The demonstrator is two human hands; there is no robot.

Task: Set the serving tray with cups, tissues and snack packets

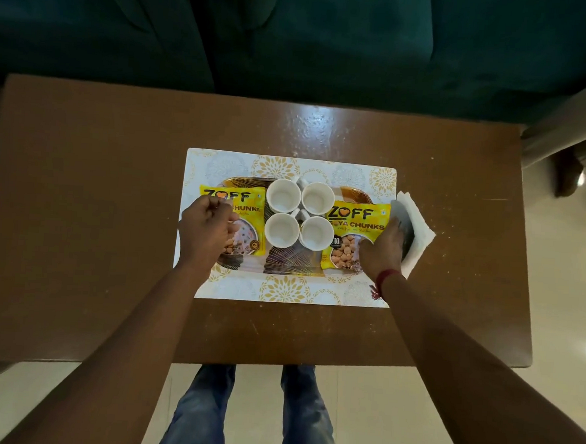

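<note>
Yellow snack packets (352, 239) flank four white cups (284, 195); tissues (418, 229) possibly folded.

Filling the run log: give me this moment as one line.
cups: four on tray | packets: left hand on left packet, right hand on right packet | tissues: off tray, right edge

Landmark: tray (283, 267). Centre blocked by four cups (299, 218) packed tight w/ no gap between. L end covered by snack packet (237, 218) w/ left hand (206, 232) on top; R end by second packet (352, 239) plus right hand (382, 251) and tissues (416, 229). Free: tray's near strip below the cups, placemat (280, 289) border, bare table (79, 208) all round.
</note>
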